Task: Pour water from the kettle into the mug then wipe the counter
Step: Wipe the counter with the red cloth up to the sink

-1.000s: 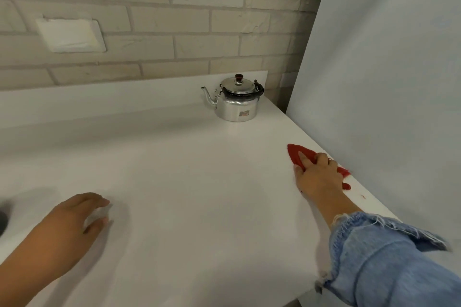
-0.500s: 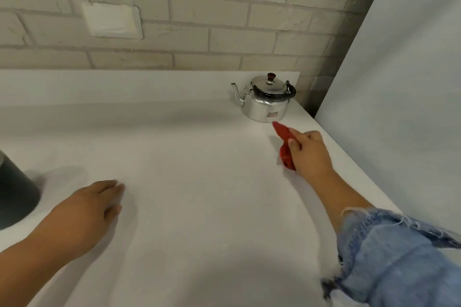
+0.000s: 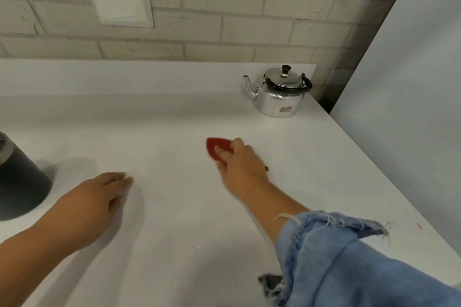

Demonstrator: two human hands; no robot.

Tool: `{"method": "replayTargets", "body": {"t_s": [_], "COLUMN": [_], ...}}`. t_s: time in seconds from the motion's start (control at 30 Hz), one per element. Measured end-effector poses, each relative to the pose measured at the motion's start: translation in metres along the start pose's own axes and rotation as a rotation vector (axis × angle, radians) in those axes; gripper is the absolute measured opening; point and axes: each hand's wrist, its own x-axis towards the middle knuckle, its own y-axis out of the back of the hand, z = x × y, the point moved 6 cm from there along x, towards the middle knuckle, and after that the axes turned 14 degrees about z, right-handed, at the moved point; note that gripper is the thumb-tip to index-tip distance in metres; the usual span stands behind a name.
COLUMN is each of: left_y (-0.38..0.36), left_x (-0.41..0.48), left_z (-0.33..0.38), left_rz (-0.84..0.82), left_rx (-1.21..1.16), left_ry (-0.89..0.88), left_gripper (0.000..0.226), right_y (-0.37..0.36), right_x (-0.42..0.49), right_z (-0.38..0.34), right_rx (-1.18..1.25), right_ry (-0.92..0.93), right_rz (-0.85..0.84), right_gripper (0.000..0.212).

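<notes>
White counter [image 3: 174, 244] under brick wall, wide and bare in middle. Right hand [image 3: 240, 167] presses red cloth [image 3: 217, 148] flat on surface, fingers curled over its near edge; cloth sticks out far-left of hand. Left hand [image 3: 99, 198] lies flat, fingers together, holds nothing. Kettle [image 3: 278, 93] upright at far right, spout to left, apart from cloth. Dark mug [image 3: 21, 182] at left edge, near left hand. Open room for wiping lies left of cloth, between both hands; counter edge runs close on right.
</notes>
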Motion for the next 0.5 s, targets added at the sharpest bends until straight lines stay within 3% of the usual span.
{"method": "replayTargets", "body": {"t_s": [0.13, 0.2, 0.33, 0.4, 0.5], "left_y": [0.001, 0.002, 0.003, 0.004, 0.004], "left_x": [-0.002, -0.002, -0.003, -0.004, -0.006], "left_z": [0.002, 0.002, 0.004, 0.004, 0.003], "left_rz": [-0.005, -0.007, -0.006, -0.003, 0.007], "left_rx": [0.007, 0.016, 0.008, 0.003, -0.005], "left_ry": [-0.001, -0.005, -0.009, -0.011, -0.009], "left_gripper": [0.044, 0.045, 0.046, 0.047, 0.048], "right_y": [-0.013, 0.0, 0.051, 0.06, 0.05], "right_x": [-0.02, -0.006, 0.039, 0.056, 0.05], "right_z": [-0.021, -0.011, 0.059, 0.108, 0.145], "right_rx": [0.472, 0.671, 0.733, 0.512, -0.081], "right_ry": [-0.152, -0.202, -0.404, -0.587, -0.628], "right_rz": [-0.264, -0.152, 0.189, 0.24, 0.022], "right_gripper": [0.032, 0.03, 0.027, 0.031, 0.05]}}
